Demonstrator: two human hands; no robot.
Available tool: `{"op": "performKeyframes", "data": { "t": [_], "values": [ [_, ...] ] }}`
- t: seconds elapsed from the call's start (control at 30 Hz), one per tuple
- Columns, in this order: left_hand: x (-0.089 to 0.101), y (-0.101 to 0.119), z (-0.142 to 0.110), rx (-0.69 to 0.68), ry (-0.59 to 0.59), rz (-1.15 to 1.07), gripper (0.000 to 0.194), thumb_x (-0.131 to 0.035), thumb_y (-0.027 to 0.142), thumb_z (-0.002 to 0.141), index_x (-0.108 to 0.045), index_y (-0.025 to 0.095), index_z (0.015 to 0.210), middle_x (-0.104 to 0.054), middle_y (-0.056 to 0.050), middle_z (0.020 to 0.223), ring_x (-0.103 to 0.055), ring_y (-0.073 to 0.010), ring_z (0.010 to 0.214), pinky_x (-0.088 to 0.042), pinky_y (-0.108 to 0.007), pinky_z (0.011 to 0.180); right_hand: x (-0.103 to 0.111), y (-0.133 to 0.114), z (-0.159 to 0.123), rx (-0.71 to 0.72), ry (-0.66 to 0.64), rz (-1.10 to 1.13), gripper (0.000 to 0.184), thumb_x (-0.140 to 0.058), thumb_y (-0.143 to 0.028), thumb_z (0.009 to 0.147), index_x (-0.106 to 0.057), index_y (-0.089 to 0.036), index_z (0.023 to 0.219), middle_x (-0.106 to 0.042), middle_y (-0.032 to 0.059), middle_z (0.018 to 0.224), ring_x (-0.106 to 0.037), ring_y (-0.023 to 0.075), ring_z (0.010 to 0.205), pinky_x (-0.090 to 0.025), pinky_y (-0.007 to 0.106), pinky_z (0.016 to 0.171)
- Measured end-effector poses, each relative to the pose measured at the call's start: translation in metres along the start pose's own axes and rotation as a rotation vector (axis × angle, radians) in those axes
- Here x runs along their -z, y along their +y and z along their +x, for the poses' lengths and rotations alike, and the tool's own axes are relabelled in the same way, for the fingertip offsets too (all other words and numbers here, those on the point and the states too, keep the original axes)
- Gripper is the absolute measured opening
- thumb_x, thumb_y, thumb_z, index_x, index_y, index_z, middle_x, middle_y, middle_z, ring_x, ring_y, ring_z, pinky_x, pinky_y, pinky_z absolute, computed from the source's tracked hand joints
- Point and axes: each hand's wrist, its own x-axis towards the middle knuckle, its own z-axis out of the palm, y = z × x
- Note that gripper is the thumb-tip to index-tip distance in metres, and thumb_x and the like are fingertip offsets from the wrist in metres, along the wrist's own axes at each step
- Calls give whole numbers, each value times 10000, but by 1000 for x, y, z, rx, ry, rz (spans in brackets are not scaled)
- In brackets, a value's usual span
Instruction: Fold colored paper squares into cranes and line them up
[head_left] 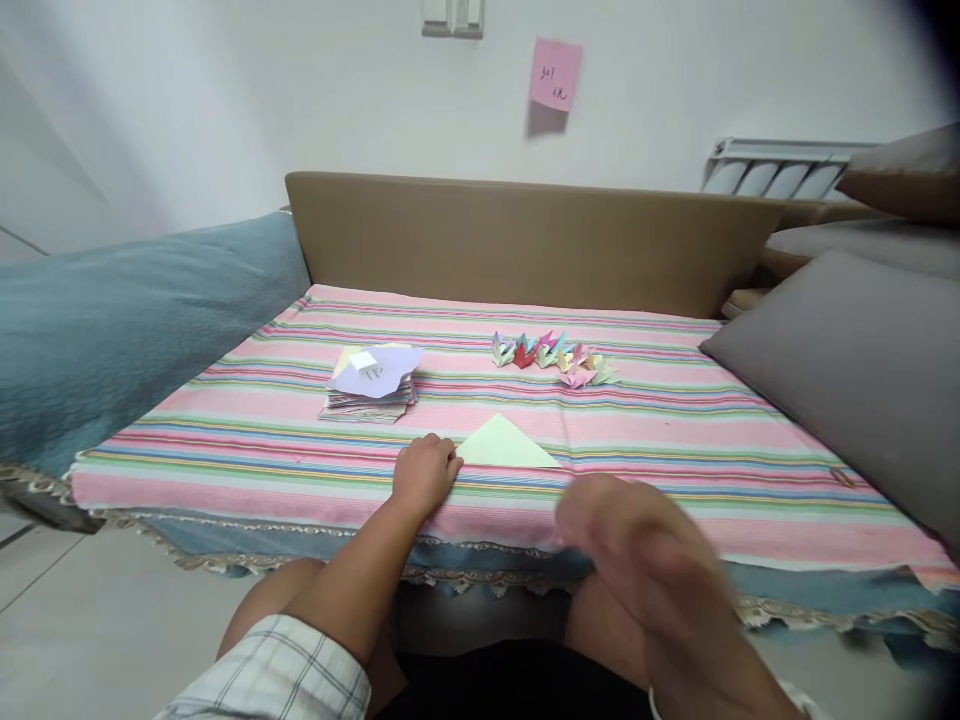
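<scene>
A pale green sheet of paper [506, 444], folded into a triangle, lies on the striped cloth in front of me. My left hand [426, 474] is curled at its left corner, thumb and fingers closed on the tip. Lifted to the right of the paper and nearer to me is my right hand [637, 545], apart from it. Motion blurs its fingers, and I cannot see anything in them. Beyond the triangle sits a cluster of small folded paper figures [523, 354] in several colours.
A stack of papers [367, 405] stands at the left, topped by a lilac sheet [394, 368] with a small white piece on it. Grey cushions [847, 370] border the right side, a blue-covered armrest [150, 320] the left. A brown backrest [525, 245] rises behind the striped cloth [450, 315].
</scene>
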Motion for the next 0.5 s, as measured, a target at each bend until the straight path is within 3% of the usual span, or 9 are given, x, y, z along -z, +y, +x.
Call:
{"op": "performKeyframes", "data": {
  "t": [0.1,0.17,0.27,0.37,0.5],
  "values": [
    [1,0,-1,8,-1,-14,192,-504,362,839,-623,211,829,-616,-48,904,-554,-209,890,-386,-310,747,-42,19,102,-97,-66,-122,281,-393,-334,896,-593,-254,1077,-637,61,1088,-562,221,1043,-455,397,906],
    [1,0,-1,10,2,-22,182,-507,355,835,-624,216,832,-619,-46,902,-555,-211,893,-386,-309,738,-67,26,138,-39,-168,-213,324,-390,-287,895,-561,-233,1165,-583,66,1227,-500,213,1161,-368,412,1014],
    [2,-1,1,10,-6,-29,155,-507,317,828,-626,218,834,-621,-42,892,-560,-205,886,-380,-297,715,-90,31,140,34,-394,-318,464,-403,-247,882,-402,-211,1345,-450,60,1385,-338,221,1315,-209,466,1105],
    [2,-3,2,7,-14,-40,138,-511,296,822,-624,216,824,-623,-35,877,-565,-194,867,-370,-290,705,-98,37,126,-7,-464,-415,562,-428,-298,882,-287,-173,1411,-376,92,1434,-285,254,1344,-174,513,1104],
    [2,-4,4,26,-29,-84,154,-536,350,816,-621,222,813,-628,-24,872,-567,-191,861,-362,-296,714,-92,45,121,-53,-468,-485,581,-457,-307,873,-280,-175,1411,-413,102,1408,-322,264,1327,-165,560,1087]
  ]
}}
